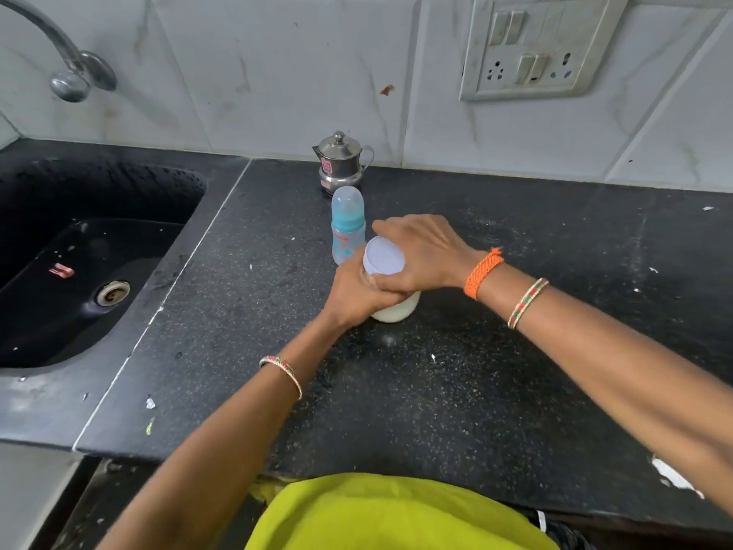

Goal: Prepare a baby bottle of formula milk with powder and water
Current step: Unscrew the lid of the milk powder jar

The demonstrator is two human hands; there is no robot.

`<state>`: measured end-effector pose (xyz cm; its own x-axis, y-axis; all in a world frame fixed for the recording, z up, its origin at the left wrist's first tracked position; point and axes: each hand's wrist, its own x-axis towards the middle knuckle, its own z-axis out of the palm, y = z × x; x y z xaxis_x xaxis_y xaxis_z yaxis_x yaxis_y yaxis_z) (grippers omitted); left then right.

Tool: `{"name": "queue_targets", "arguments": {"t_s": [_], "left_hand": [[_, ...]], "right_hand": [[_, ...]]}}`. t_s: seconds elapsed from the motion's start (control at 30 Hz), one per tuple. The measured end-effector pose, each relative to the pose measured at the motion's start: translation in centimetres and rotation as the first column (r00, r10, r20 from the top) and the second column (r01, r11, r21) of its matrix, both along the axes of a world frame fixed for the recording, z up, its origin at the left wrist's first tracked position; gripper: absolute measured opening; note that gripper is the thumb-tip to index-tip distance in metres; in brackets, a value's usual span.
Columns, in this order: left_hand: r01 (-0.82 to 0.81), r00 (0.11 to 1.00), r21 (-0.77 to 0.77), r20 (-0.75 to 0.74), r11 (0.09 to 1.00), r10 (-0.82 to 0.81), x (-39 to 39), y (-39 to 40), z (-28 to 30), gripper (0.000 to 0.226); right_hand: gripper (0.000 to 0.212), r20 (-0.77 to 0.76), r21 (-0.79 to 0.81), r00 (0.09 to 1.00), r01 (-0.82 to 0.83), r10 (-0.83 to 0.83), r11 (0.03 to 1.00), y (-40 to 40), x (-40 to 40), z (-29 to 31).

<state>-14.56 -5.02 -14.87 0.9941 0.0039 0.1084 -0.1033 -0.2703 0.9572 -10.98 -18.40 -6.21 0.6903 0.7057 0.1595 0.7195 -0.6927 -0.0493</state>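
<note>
counter [515, 351]: bare right and front of jar | baby bottle [348, 226] just behind powder jar [390, 287], steel pot [341, 162] behind it | sink [79, 252] open at left

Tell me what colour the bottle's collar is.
Turquoise blue collar under a clear cap, in the head view.

Desk [456, 371]: black speckled stone, polished, dusty with pale flecks. Sink [71, 248]: dark, matt, wet sheen near metal drain. Tap [67, 69]: shiny chromed metal. Wall tiles [258, 73]: glossy white, marble-look veining. Switch plate [543, 45]: smooth pale plastic, grimy. Small pot [341, 162]: polished steel, mirror-bright, lidded. Baby bottle [348, 226]: clear plastic body, translucent cap, smooth teal plastic collar. Jar [396, 307]: translucent white plastic, smooth; lid [384, 256] matt white plastic. Wrist band [482, 273]: braided orange thread, rough.
</note>
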Motion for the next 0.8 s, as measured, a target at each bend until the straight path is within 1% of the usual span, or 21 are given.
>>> {"name": "queue_targets", "arguments": {"t_s": [0.07, 0.13, 0.17, 0.2, 0.23, 0.27, 0.33, 0.4, 0.43, 0.5, 0.57, 0.63, 0.67, 0.7, 0.8], "left_hand": [[0.01, 1.0, -0.039, 0.016, 0.999, -0.01, 0.5, -0.3, -0.2, 0.067], [0.015, 1.0, -0.086, 0.02, 0.996, -0.014, 0.6, -0.7, -0.7, 0.077], [0.016, 1.0, -0.101, 0.027, 0.995, -0.014, 0.5, -0.8, -0.9, 0.082], [0.02, 0.999, -0.11, 0.037, 0.994, -0.016, 0.4, -0.8, -1.0, 0.085], [0.025, 0.999, -0.115, 0.042, 0.993, -0.02, 0.3, -0.7, -1.0, 0.086], [0.034, 0.998, -0.121, 0.046, 0.992, -0.029, 0.3, -0.6, -1.0, 0.085], [0.055, 0.998, -0.12, 0.045, 0.991, -0.05, 0.2, -0.5, -1.1, 0.081], [0.06, 0.998, -0.102, 0.039, 0.993, -0.056, 0.2, -0.4, -1.2, 0.083], [0.06, 0.998, -0.091, 0.035, 0.994, -0.057, 0.2, -0.3, -1.2, 0.085], [0.071, 0.997, -0.081, 0.039, 0.994, -0.068, 0.3, -0.3, -1.3, 0.085], [0.069, 0.997, -0.064, 0.037, 0.996, -0.066, 0.4, -0.3, -1.4, 0.083], [0.061, 0.998, -0.072, 0.035, 0.996, -0.059, 0.4, -0.3, -1.6, 0.087], [0.05, 0.998, -0.081, 0.037, 0.995, -0.047, 0.4, -0.2, -1.7, 0.09], [0.042, 0.998, -0.083, 0.041, 0.996, -0.038, 0.4, -0.2, -1.7, 0.091], [0.058, 0.997, -0.081, 0.045, 0.995, -0.055, 0.6, -0.2, -1.8, 0.087]], "right_hand": [[0.048, -0.006, -0.097, 0.999, -0.035, 0.035, 0.995, -0.2, 0.8, 0.6], [0.054, -0.073, -0.189, 0.997, -0.016, 0.003, 0.982, -0.3, 1.3, 1.3], [0.062, -0.152, -0.239, 0.988, -0.001, -0.036, 0.971, -0.3, 1.4, 1.9], [0.075, -0.25, -0.29, 0.964, 0.014, -0.09, 0.957, -0.2, 1.5, 2.7], [0.088, -0.337, -0.326, 0.929, 0.034, -0.15, 0.945, -0.2, 1.3, 3.6], [0.095, -0.388, -0.344, 0.896, 0.079, -0.218, 0.936, 0.0, 0.9, 4.6], [0.093, -0.379, -0.363, 0.852, 0.223, -0.362, 0.905, 0.6, 0.1, 6.4], [0.083, -0.309, -0.43, 0.818, 0.334, -0.485, 0.839, 1.5, -0.8, 7.3], [0.077, -0.286, -0.431, 0.817, 0.357, -0.501, 0.828, 2.0, -1.2, 7.3], [0.07, -0.258, -0.408, 0.836, 0.359, -0.484, 0.839, 2.8, -1.4, 6.6], [0.065, -0.178, -0.433, 0.878, 0.335, -0.444, 0.837, 3.3, -1.4, 5.9], [0.059, -0.174, -0.513, 0.893, 0.278, -0.415, 0.812, 3.4, -1.2, 5.8], [0.058, -0.205, -0.558, 0.9, 0.215, -0.384, 0.801, 3.4, -1.0, 5.9], [0.062, -0.267, -0.582, 0.901, 0.132, -0.342, 0.803, 3.3, -0.6, 6.1], [0.085, -0.489, -0.54, 0.852, -0.125, -0.189, 0.832, 2.7, -0.2, 6.8]]}}
